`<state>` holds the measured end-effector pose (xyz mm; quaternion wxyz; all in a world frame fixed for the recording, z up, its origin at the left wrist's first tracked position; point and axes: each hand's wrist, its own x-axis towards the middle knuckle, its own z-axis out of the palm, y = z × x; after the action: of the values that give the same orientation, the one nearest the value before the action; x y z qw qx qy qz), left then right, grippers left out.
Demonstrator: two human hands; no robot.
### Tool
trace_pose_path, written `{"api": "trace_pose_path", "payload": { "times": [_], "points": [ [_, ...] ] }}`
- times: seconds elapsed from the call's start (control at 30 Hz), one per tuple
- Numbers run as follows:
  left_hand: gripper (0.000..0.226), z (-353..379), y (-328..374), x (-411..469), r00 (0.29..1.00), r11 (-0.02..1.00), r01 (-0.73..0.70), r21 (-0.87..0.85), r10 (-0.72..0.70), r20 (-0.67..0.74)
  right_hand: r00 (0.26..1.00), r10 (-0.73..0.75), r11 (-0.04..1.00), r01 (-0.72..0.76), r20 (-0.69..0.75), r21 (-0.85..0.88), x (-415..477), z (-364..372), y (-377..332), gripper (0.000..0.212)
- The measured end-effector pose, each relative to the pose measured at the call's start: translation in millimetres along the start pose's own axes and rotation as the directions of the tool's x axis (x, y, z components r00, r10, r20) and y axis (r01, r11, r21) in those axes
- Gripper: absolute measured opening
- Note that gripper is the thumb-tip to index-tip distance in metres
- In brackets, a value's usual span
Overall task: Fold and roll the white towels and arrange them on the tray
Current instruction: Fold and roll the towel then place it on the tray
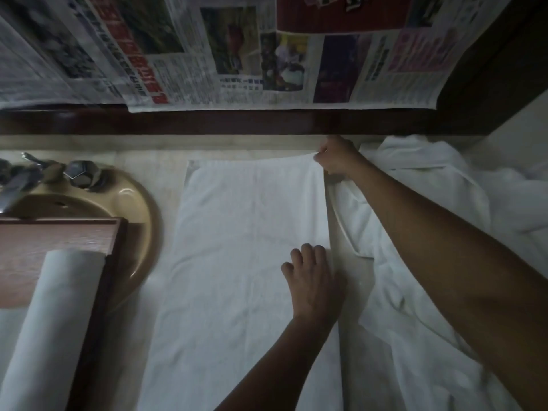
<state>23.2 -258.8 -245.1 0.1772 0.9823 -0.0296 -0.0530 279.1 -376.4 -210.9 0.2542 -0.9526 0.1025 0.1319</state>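
Flat white towel [246, 262] on counter [154, 152], newspapered wall [207, 54] behind

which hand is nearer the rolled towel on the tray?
Left. The left hand lies flat on the spread towel, closer to the rolled towel; the right hand pinches the spread towel's far right corner.

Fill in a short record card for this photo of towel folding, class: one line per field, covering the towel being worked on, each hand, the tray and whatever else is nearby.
Flat towel: white towel spread on the counter
Right hand: right hand pinching its far right corner
Left hand: left hand flat on its right edge
Tray: wooden tray holding one rolled towel
Waiting: crumpled towel pile at right
Nearby: sink, tap
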Motion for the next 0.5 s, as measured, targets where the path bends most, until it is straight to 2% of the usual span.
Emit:
{"api": "trace_pose_path", "payload": {
  "times": [0.1, 0.2, 0.27, 0.33, 0.4, 0.5],
  "points": [
    [0.019, -0.8, 6.5, 0.4, 0.999, 0.999, -0.019, -0.035, 0.021, 0.039, 0.999, 0.015, 0.985, -0.006, -0.048, 0.172, -6.8, -9.2, 2.5, 0.011],
    [0.01, -9.0, 4.4, 3.1, 1.0, 0.984, 0.0, -0.181, 0.002, 0.016, 1.0, -0.019, 0.942, 0.011, 0.022, 0.335, -11.4, -12.4, 0.8, 0.013],
    [0.01, -21.0, -5.5, 4.3, 0.999, 0.958, -0.027, -0.287, 0.019, -0.033, 0.99, -0.066, 0.828, -0.017, 0.128, 0.56, -14.1, -13.5, -6.4, 0.018],
    [0.008, -43.1, -18.0, 2.2, 1.0, 0.906, -0.001, -0.423, 0.001, 0.001, 0.969, -0.148, 0.714, -0.033, 0.197, 0.7, -19.0, -14.6, -17.6, 0.026],
    [0.016, -68.0, -28.3, 0.0, 0.994, 0.82, 0.106, -0.562, -0.068, 0.089, 0.959, -0.228, 0.701, 0.04, 0.171, 0.712, -23.0, -14.3, -25.2, 0.026],
    [0.025, -96.5, -49.5, -3.4, 0.966, 0.703, 0.253, -0.665, -0.146, 0.212, 0.953, -0.289, 0.713, 0.15, 0.092, 0.685, -25.9, -3.7, -40.9, 0.017]
  ]
}}
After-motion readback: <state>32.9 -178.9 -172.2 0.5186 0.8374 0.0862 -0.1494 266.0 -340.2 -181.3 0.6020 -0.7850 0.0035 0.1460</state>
